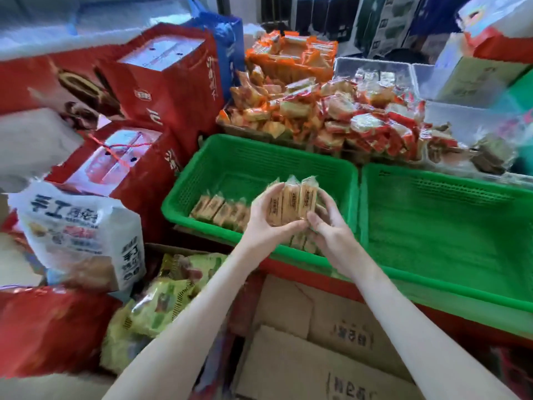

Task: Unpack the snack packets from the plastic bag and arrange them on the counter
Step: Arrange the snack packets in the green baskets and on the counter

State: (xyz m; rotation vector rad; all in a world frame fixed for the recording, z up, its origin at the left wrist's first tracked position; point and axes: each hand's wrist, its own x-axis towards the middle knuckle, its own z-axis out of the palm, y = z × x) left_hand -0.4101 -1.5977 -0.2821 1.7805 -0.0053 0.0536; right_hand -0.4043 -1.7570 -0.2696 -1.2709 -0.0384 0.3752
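Observation:
Both hands hold a bunch of small tan snack packets [292, 201] upright over the left green basket [331, 174]. My left hand [266, 222] grips the bunch from the left and below. My right hand [328, 223] grips it from the right, with more packets under its fingers. A row of the same packets [220, 210] lies inside the basket along its near left side. The white printed plastic bag [83, 235] stands at the left, beside the basket.
A second green basket [444, 226] sits to the right. Behind the baskets lie heaps of orange and red snack packets [326, 116]. Red gift boxes [161, 85] stand at the left. Yellow-green packets [161, 295] and cardboard boxes [311, 356] lie below the counter edge.

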